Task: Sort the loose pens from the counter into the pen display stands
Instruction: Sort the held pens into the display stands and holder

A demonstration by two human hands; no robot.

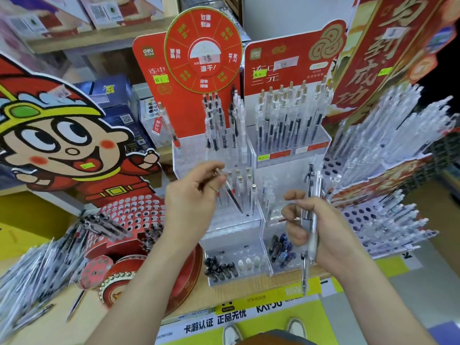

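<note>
Pinched between thumb and fingertips of the left hand [191, 195]: one pen [230, 192], tip slanting down and right toward the holes in the middle step of the clear stand [234, 235]. Gripped in the curled fingers of the right hand [311, 225]: a bundle of pens [310, 212], upright, tips down, in front of the second clear stand [286, 168].

Crowding those holes, just right of the slanted tip: upright pens [245, 188]. Far left, a cartoon cutout [62, 145]. Near left, a red holed stand [134, 210] and a heap of loose pens [29, 277] on the counter [49, 332]. Right, a tiered stand [358, 212] packed with pens, cut off at the edge.

Count of pens in the bundle: cannot tell. Left heap too blurred to make out singly.
</note>
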